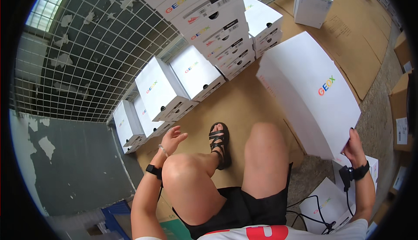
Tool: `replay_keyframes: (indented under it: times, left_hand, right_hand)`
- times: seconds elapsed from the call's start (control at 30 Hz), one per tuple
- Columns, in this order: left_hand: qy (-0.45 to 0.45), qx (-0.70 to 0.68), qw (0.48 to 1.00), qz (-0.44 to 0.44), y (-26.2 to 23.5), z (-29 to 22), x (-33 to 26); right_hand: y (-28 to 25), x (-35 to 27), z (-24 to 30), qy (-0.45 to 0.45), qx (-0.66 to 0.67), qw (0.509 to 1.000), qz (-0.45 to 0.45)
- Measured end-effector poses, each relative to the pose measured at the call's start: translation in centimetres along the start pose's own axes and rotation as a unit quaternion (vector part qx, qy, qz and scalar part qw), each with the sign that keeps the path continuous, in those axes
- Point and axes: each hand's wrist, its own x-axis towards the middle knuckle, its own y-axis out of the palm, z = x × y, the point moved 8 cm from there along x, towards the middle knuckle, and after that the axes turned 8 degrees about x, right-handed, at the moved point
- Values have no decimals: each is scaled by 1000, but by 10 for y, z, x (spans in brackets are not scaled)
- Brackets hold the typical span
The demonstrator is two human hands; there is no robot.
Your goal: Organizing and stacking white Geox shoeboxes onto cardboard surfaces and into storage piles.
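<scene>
Cardboard box in white with multicoloured lettering (311,96), head view: tilted, out past the bare right knee (266,142). Could be one box or two together; can't tell. Right bare hand (355,147) has it pinched at the near corner, probably because that corner is closest. Far-end support not visible, so can't say how much weight the hand takes.

Tall stack of white cardboard boxes (217,31) and low row of white cardboard boxes (162,85) stand along the white wire mesh (78,70), likely for backing. Labelled ends on the stack face away from the mesh, presumably so they read easily. Flat brown cardboard sheet (237,103) lies under them, likely to keep them off grey concrete floor (378,77).

Pose: right arm extended out to the side, elbow low, black wrist strap (360,171) just below the hand. Thumb on the near edge; other fingers mostly hidden behind the box. Left bare hand (173,140) is empty, fingers loosely spread and slightly curled, just beyond the bent left knee (180,170). Near the low row, apart from the held box.
</scene>
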Motion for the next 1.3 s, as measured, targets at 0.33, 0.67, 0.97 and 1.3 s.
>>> replay_keyframes:
  times: [0.33,0.67,0.97,1.3]
  left_hand:
    - [59,-350,911,210,16,-28,-19]
    - [227,-472,850,55,-71,-100,0]
    - [161,-148,960,-177,-94,-84,123]
    - [112,426,883,-160,-35,-77,155]
  right_hand:
    - [204,-64,-20,75,-15,953,295]
    - [405,-59,-97,21,47,958,281]
    - [495,43,-172,29,4,986,164]
    - [435,61,-156,38,-236,871,430]
